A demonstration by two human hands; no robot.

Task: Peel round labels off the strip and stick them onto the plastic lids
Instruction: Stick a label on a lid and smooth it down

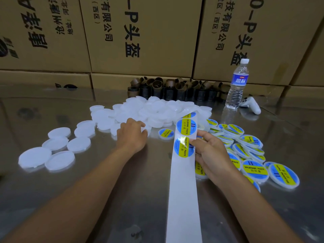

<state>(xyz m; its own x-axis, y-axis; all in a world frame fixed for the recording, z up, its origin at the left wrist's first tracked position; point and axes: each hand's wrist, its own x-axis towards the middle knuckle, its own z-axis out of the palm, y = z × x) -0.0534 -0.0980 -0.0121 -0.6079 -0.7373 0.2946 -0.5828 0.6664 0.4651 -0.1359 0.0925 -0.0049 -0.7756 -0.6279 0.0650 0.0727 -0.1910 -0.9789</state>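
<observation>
Strip [183, 181] shows three labels [186, 127], right grip [210, 155] pinching it; left grip [131, 135] curls round one bare lid [148, 128] on bench [122, 172].

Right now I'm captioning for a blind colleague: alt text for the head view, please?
The right hand pinches a white paper strip of round blue-and-yellow labels while the left hand touches a pile of plain white plastic lids; labelled lids lie to the right on the shiny metal table.
</observation>
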